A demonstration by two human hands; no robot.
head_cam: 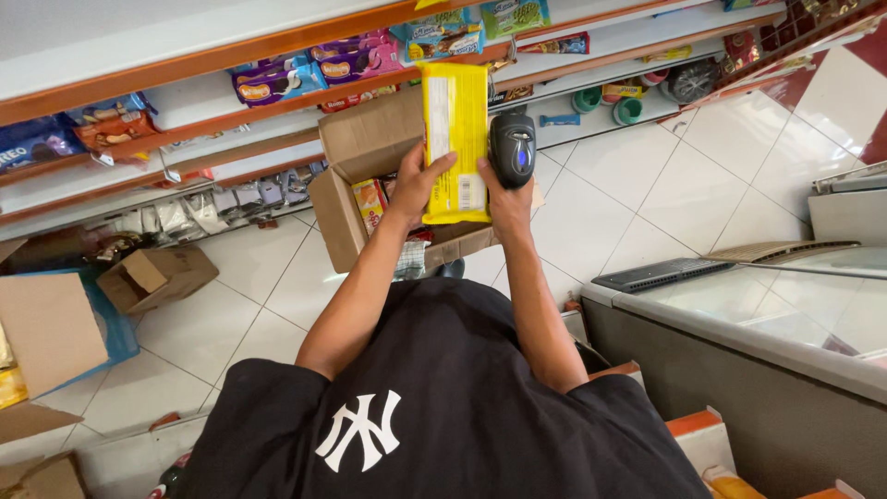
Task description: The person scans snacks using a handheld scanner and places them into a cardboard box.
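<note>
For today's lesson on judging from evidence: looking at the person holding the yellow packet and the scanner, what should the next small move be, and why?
Probably tilt the handheld scanner in the right hand toward the lower end of the yellow packet. The left hand holds the packet up over the open cardboard box, a white label patch shows near its lower end, and the scanner sits beside the packet rather than facing it.

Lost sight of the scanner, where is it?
In the head view, the black scanner is in the right hand, right of the yellow packet, above the open cardboard box.
</note>
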